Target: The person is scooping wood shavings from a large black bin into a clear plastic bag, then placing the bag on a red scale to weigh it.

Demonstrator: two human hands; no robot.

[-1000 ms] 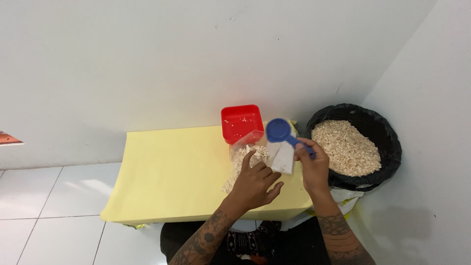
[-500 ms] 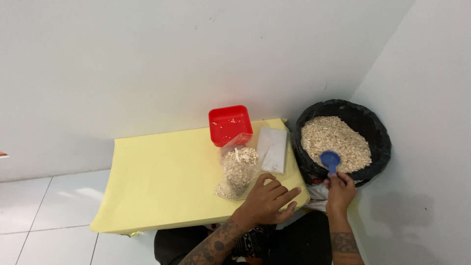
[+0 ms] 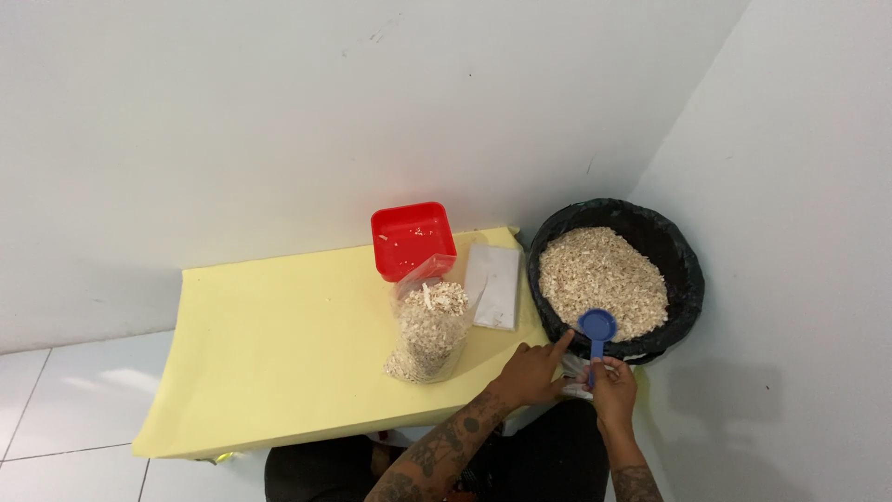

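The right hand (image 3: 611, 388) grips the handle of the blue scoop (image 3: 596, 327); its bowl sits at the near rim of the black bin (image 3: 683, 279) of pale flakes. The left hand (image 3: 531, 372), fingers spread and holding nothing, rests on the yellow table (image 3: 279, 353) edge. A filled clear bag (image 3: 427, 330), red tray (image 3: 413, 240) and white packet (image 3: 494, 286) lie behind it.
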